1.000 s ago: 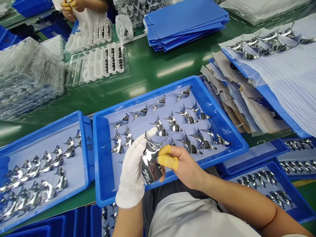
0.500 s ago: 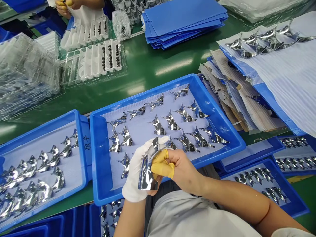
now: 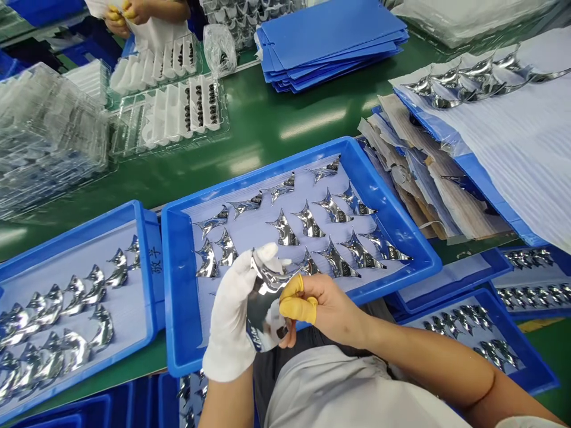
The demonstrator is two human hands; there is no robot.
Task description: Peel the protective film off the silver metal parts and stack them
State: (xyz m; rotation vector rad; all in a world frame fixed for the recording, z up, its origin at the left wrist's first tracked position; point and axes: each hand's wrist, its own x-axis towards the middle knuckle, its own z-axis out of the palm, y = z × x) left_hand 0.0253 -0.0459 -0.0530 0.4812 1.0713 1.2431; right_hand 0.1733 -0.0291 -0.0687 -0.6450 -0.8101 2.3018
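My left hand (image 3: 229, 315), in a white glove, is closed around a curved, mirror-bright chrome part (image 3: 263, 312) with pointed tips and pale lettering near its lower edge. Yellow finger cots cover the thumb and forefinger of my right hand (image 3: 319, 306). Those fingers are pinched together at the part's right edge, and other fingertips show just below. Both hands are over the front of a blue tray (image 3: 187, 359). Similar chrome parts (image 3: 307, 219) lie in loose rows on its white lining, some partly hidden behind my hands.
Another blue tray (image 3: 149, 285) of chrome parts stands to the left. Blue sheets (image 3: 330, 35) are stacked at the back, near clear plastic trays (image 3: 182, 113). Torn lining sheets (image 3: 428, 172) lie to the right. Across the bench are a co-worker's hands (image 3: 127, 15) in yellow cots.
The chrome part has been turned, so its broad lettered face now shows. My left hand has shifted slightly left, and my right fingers have moved from over the part to its right edge.
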